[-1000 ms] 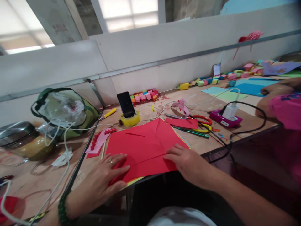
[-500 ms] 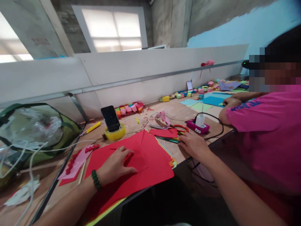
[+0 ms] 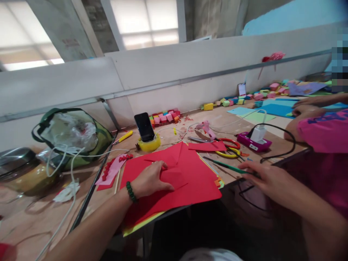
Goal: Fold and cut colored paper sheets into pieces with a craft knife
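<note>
Currently pinching a slim green rod between thumb and fingers of the right hand, right of centre in the frame, just beside red paper. Resting the left hand, thumb spread from the fingers, on that paper, at lower centre on the counter. Working below a red strip, scissors with red and yellow handles, and a black phone propped in a yellow roll near mid-frame.
</note>
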